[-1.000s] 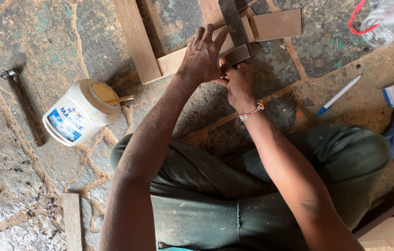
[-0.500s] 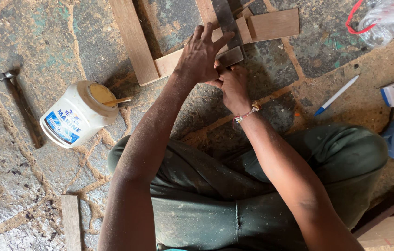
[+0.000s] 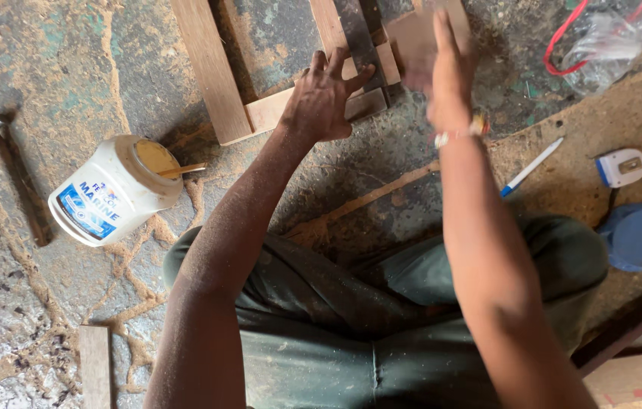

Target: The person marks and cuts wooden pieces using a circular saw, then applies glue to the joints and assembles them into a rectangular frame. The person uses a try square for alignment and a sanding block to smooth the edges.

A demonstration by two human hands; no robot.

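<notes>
I see my left hand [image 3: 326,97] spread flat, pressing the pale wooden strip frame [image 3: 275,110]; my right hand [image 3: 442,72] hovers open, blurred, just right of that frame.

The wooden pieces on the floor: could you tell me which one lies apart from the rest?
The short plank at bottom left, beside the person's knee; the others cluster by the left hand.

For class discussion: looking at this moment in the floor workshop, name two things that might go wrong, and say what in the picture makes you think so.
1. The open glue tub lies tilted on the floor with a stick in its mouth, near the left forearm; a nudge might roll or spill it.
2. The left hand presses the small wooden block against the wooden frame, while the blurred right hand is raised just above; fingers could get pinched.
</notes>
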